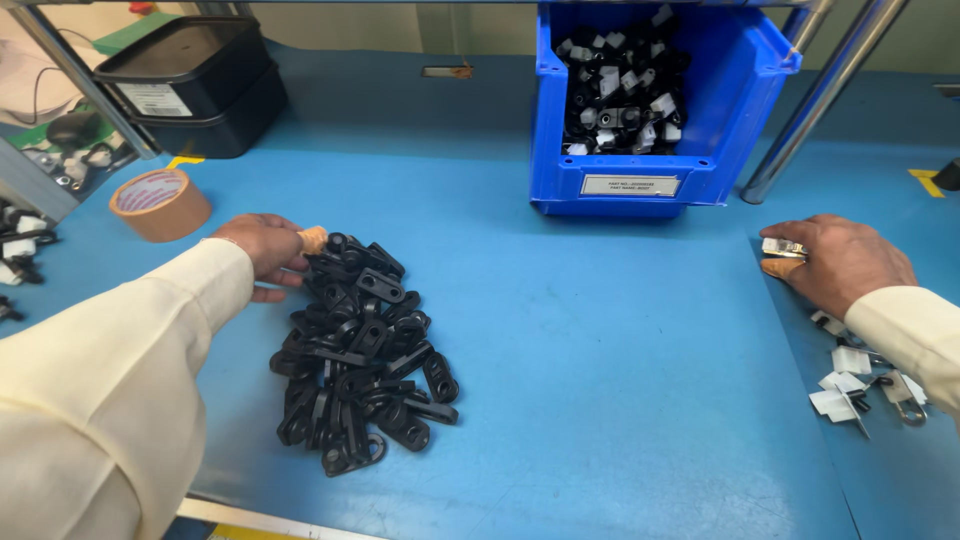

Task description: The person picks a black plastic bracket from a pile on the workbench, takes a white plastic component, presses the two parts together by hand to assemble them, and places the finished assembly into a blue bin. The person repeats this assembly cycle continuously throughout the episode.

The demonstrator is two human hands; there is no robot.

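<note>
Black clips (360, 350): heaped on blue table (600, 350); left hand (265, 250) fingers touch heap's top edge. Right hand (840, 262) curled over small metal part (783, 247).

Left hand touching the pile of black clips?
Touching. The head view shows the left hand with its fingertips against the top edge of the black clip pile, no gap visible.

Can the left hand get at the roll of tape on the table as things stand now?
Probably yes. The left hand rests at the pile of black clips, and the roll of tape lies close beside it on the blue table, with nothing between them.
</note>
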